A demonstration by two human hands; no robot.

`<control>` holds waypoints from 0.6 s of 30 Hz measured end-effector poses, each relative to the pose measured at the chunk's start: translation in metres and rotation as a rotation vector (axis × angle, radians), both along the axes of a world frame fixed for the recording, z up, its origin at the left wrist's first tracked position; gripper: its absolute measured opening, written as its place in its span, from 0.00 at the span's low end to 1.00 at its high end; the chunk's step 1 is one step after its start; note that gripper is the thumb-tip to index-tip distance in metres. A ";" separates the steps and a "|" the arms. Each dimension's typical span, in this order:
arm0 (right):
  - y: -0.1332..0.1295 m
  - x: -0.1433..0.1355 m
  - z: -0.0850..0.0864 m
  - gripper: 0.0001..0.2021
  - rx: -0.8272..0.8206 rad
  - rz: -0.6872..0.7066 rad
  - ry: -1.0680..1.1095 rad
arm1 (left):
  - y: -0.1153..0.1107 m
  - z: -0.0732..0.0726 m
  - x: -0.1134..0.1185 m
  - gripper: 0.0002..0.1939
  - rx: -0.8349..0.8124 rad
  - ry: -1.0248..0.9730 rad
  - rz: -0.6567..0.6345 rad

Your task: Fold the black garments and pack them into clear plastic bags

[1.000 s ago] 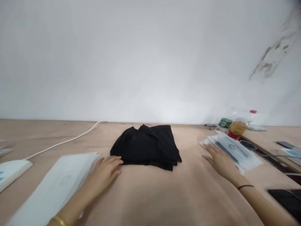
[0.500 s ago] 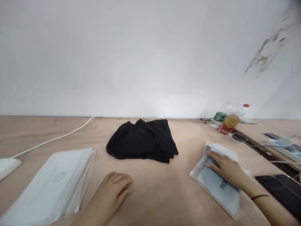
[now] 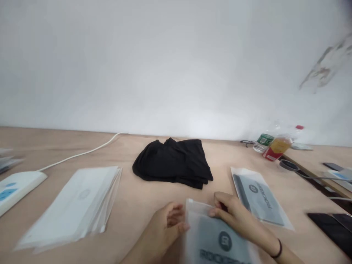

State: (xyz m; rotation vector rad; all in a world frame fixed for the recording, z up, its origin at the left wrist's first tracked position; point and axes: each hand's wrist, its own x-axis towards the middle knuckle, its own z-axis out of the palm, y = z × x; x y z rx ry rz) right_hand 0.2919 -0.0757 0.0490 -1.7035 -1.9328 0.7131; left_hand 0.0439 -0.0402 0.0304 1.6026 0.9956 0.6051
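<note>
Apparent positioning step: the right grip [image 3: 235, 213] pinches the frosted pouch [image 3: 204, 234] beneath it, while the left grip [image 3: 162, 229], loosely curled alongside, likely needs purchase.

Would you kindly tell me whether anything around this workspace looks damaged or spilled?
Yes, one thing stands out: at the upper right, the wall has a rough, brown-marked patch. It looks damaged because the surrounding surface is pale and mostly smooth. I see no spill.
</note>
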 end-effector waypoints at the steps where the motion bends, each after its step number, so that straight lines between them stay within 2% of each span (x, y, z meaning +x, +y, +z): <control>1: 0.001 -0.012 0.003 0.13 -0.011 0.003 0.056 | -0.001 0.003 0.005 0.17 -0.074 -0.072 -0.003; 3: 0.007 -0.034 0.012 0.07 -0.039 0.030 0.179 | -0.003 0.010 0.012 0.17 -0.147 -0.126 -0.008; 5: 0.018 -0.053 0.021 0.04 -0.023 0.053 0.277 | -0.004 0.017 0.015 0.18 -0.139 -0.120 0.006; 8: 0.028 -0.069 0.027 0.11 0.087 0.048 0.260 | -0.002 0.022 0.005 0.19 -0.046 -0.080 0.075; 11: 0.019 -0.065 0.021 0.16 0.064 0.055 0.170 | 0.010 0.022 -0.024 0.18 0.111 0.016 0.264; 14: -0.003 -0.051 0.016 0.15 -0.107 0.099 0.159 | 0.023 0.021 -0.057 0.19 0.283 0.118 0.430; 16: -0.011 -0.044 0.020 0.11 -0.141 0.113 0.198 | 0.028 0.023 -0.068 0.20 0.344 0.152 0.423; 18: -0.010 -0.044 0.030 0.10 -0.051 0.141 0.255 | 0.027 0.029 -0.064 0.19 0.373 0.161 0.348</control>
